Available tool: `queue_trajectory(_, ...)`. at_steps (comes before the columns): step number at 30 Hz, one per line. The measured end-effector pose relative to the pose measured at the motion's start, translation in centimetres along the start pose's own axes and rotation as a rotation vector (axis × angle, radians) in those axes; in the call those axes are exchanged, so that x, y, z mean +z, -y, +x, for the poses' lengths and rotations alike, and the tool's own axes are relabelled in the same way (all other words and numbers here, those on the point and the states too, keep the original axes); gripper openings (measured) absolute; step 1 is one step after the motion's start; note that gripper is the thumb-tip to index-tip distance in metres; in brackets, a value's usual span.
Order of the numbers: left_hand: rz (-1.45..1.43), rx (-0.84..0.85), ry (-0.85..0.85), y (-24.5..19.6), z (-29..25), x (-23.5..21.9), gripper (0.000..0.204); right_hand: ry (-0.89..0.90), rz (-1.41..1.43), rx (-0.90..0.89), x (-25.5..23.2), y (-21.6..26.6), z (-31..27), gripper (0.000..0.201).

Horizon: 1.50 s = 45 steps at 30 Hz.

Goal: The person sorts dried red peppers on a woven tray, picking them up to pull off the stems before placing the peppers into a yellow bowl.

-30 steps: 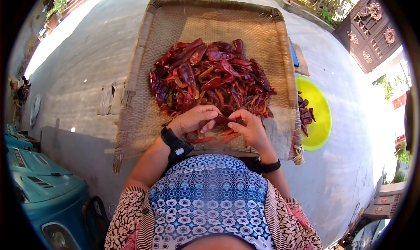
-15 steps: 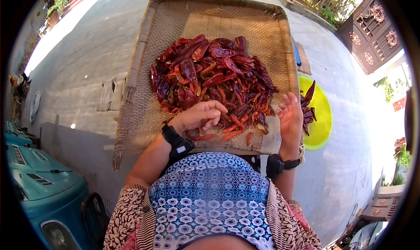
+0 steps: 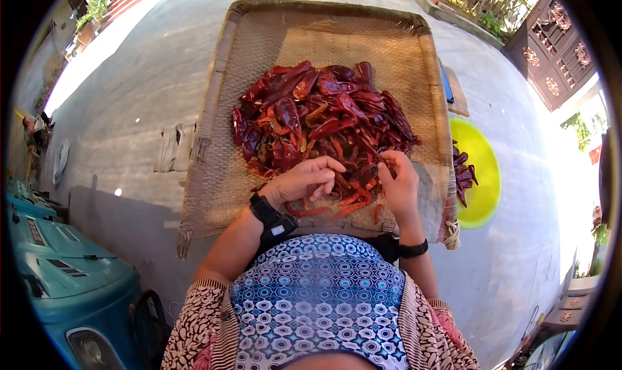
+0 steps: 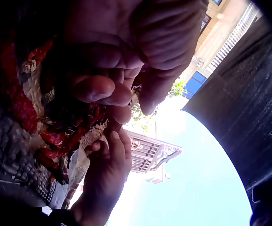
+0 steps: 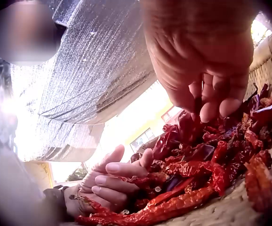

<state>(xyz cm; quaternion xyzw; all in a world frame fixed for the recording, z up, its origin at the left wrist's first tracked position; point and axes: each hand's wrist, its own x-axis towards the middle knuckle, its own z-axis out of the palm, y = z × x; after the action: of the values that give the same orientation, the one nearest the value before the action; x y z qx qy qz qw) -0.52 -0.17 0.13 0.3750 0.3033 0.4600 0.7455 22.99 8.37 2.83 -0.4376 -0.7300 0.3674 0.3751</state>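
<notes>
Dark red dried chili peppers [image 3: 304, 120] lie heaped on a woven tray [image 3: 369, 36], with shrivelled, brighter red ones toward the near side. Over the heap's near right edge, my right hand [image 3: 400, 182] pinches a dark red chili pepper [image 5: 188, 126] between thumb and fingers. My left hand [image 3: 304, 179] hovers over the near side of the heap, its fingers loosely curled and nothing between them. In the right wrist view, the relaxed fingers of the left hand [image 5: 112, 181] are close beside wrinkled red peppers [image 5: 178, 205].
A yellow-green basin [image 3: 483, 175] with several dark peppers [image 3: 464, 175] stands right of the tray. Beyond it is a blue object [image 3: 447, 85] on a board. A teal vehicle [image 3: 78, 260] is at the near left.
The right hand went from beside the left hand out toward the basin, fingers spread, then back to the heap, where it now pinches a pepper. The left hand stayed nearly in place, empty.
</notes>
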Motion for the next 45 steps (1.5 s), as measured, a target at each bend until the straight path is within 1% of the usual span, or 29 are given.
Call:
queue_trajectory(1, -0.006, -0.003, -0.003, 0.0, 0.0, 0.0, 0.038, 0.045, 0.142, 0.040, -0.4, 0.1, -0.5, 0.022)
queue_trajectory(4, -0.029, -0.012, -0.020, -0.2, 0.1, 0.3, 0.040, 0.212, 0.403, 0.201, -1.2, 2.1, -1.8, 0.019)
queue_trajectory(8, -0.032, -0.001, -0.066, 0.1, 0.1, 0.0, 0.034, 0.284, 0.465, 0.201, -0.7, 2.3, -2.3, 0.018)
queue_trajectory(11, -0.064, 0.005, -0.128, 0.1, 0.0, 0.4, 0.027, 0.296, 0.467, 0.211, -0.8, 2.8, -2.3, 0.017)
queue_trajectory(14, -0.095, 0.019, -0.050, 0.6, 0.2, -0.1, 0.025, 0.356, 0.459, 0.215, -0.4, 2.0, -2.5, 0.017)
queue_trajectory(15, -0.090, 0.026, -0.048, 0.6, 0.2, -0.1, 0.022, 0.374, 0.498, 0.224, -0.3, 1.9, -2.7, 0.016)
queue_trajectory(18, -0.074, -0.033, -0.052, 0.4, 0.0, 0.1, 0.020, 0.430, 0.474, 0.236, -0.5, 1.9, -2.7, 0.016)
queue_trajectory(19, -0.059, -0.035, -0.029, 0.4, 0.0, -0.1, 0.021, 0.431, 0.444, 0.265, -0.6, 1.9, -2.7, 0.015)
queue_trajectory(22, 0.027, -0.045, -0.011, -0.1, -0.4, 0.4, 0.023, 0.395, 0.470, 0.247, -0.7, 0.8, -2.7, 0.015)
queue_trajectory(23, 0.046, -0.041, -0.005, -0.3, -0.6, 0.6, 0.027, 0.364, 0.499, 0.242, -0.9, 1.1, -2.7, 0.015)
queue_trajectory(26, 0.066, 0.099, -0.016, -1.9, -1.3, 2.5, 0.033, 0.244, 0.499, 0.194, -1.8, 1.1, -2.3, 0.014)
queue_trajectory(27, 0.088, 0.138, -0.067, -3.1, -2.0, 3.6, 0.034, 0.197, 0.497, 0.188, -2.3, 0.9, -2.0, 0.013)
queue_trajectory(30, 0.154, 0.323, -0.200, -4.6, -2.9, 4.2, 0.031, -0.031, 0.652, 0.182, -5.0, -0.8, -0.9, 0.016)
queue_trajectory(31, 0.143, 0.408, -0.288, -5.1, -3.0, 4.4, 0.027, -0.125, 0.804, 0.196, -5.8, -0.7, -0.5, 0.019)
queue_trajectory(33, 0.318, 0.542, -0.559, -5.7, -2.7, 2.8, 0.030, -0.319, 1.109, 0.227, -7.4, -0.3, -0.1, 0.023)
queue_trajectory(34, 0.406, 0.607, -0.696, -5.9, -2.5, 1.7, 0.031, -0.322, 1.205, 0.263, -8.0, -1.1, 0.0, 0.026)
queue_trajectory(36, 0.853, 0.609, -0.996, -6.5, -2.2, -0.4, 0.035, -0.324, 1.392, 0.339, -8.7, -2.9, 0.0, 0.031)
queue_trajectory(37, 1.081, 0.594, -1.142, -6.8, -2.1, -1.1, 0.037, -0.343, 1.343, 0.378, -8.2, -3.5, -0.2, 0.033)
queue_trajectory(39, 1.131, 0.530, -1.166, -7.3, -1.9, -1.6, 0.039, -0.205, 1.220, 0.382, -7.2, -3.9, -0.6, 0.032)
queue_trajectory(40, 1.157, 0.495, -1.175, -7.6, -1.8, -1.6, 0.041, -0.139, 1.159, 0.385, -6.2, -2.9, -1.1, 0.032)
queue_trajectory(41, 1.191, 0.477, -1.158, -7.8, -1.5, -2.1, 0.040, -0.131, 1.148, 0.384, -5.5, -1.6, -1.5, 0.026)
queue_trajectory(44, 1.281, 0.425, -1.103, -7.9, -0.8, -2.7, 0.035, -0.038, 1.035, 0.334, -3.8, -0.8, -1.6, 0.020)
queue_trajectory(45, 1.306, 0.410, -1.088, -8.2, -1.2, -1.9, 0.033, -0.024, 1.013, 0.331, -3.3, -0.1, -1.8, 0.017)
